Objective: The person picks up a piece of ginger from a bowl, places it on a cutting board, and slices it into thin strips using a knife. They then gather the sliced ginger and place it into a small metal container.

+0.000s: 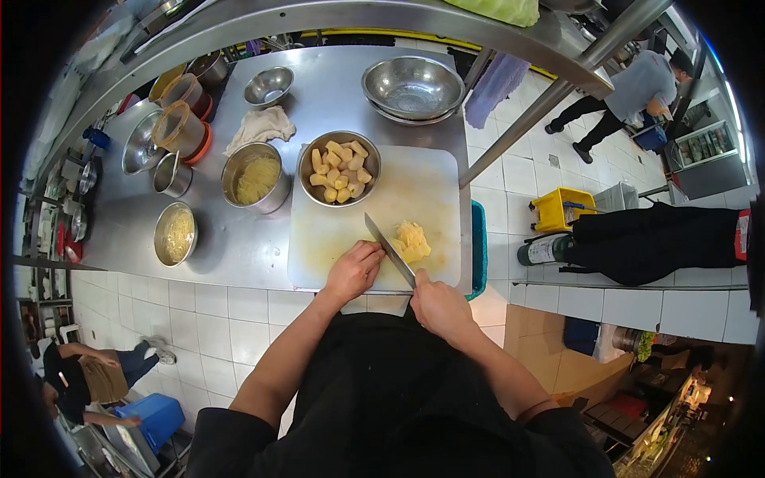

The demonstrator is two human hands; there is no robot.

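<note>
My right hand [441, 307] is wrapped round the handle of a kitchen knife [391, 251], whose blade slants up and left over the white cutting board [319, 247]. Curled fingers of my left hand [356, 269] press down against the blade's left side; what lies under them is hidden. Just right of the blade sits a small heap of thinly cut yellow pieces [412, 241]. On the board's upper left stands a steel bowl [305, 187] holding several peeled, pale yellow chunks [340, 170].
Left of the board are a steel pot of yellow shreds [275, 199], a bowl of finer shreds [166, 259] and a cloth [260, 129]. Stacked steel bowls [413, 88] stand behind. An overhead shelf [335, 16] crosses the top; people [637, 95] are at right and lower left.
</note>
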